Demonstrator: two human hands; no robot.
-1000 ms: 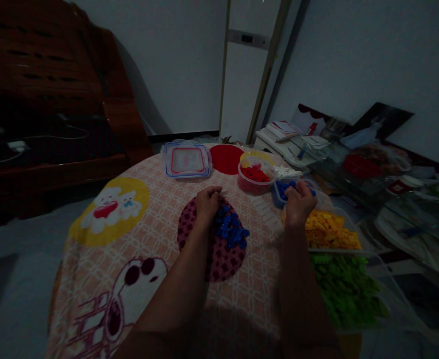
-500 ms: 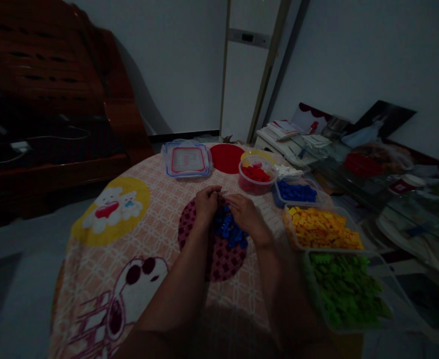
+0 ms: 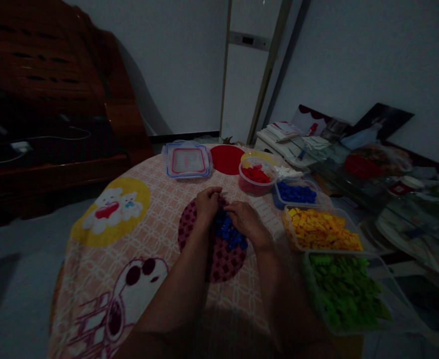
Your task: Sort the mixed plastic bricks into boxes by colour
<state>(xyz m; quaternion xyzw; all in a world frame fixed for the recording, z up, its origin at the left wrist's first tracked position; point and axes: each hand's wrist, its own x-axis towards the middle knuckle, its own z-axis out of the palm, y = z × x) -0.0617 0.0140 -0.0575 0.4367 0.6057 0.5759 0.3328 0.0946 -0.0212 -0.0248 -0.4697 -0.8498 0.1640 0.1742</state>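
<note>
My left hand is closed, thumb and fingers pinched together over the far edge of a dark round patch on the tablecloth. A small pale sliver shows by its fingertips, too dim to name. Just right of it, my right hand has its fingers bent and pressed together at the upper side of a pile of small blue plastic pieces. Whatever its fingertips grip is hidden. The two hands are slightly apart, and the blue pieces lie loose between and below them.
Along the right side stand a round tub of red pieces, a box of blue pieces, a box of yellow pieces and a box of green pieces. Clear lids lie at the back left. Beyond is a cluttered glass table.
My right hand has drawn back from the left hand, a little right and toward me, its fingertips now lower by the blue pile. My left hand has barely moved.
</note>
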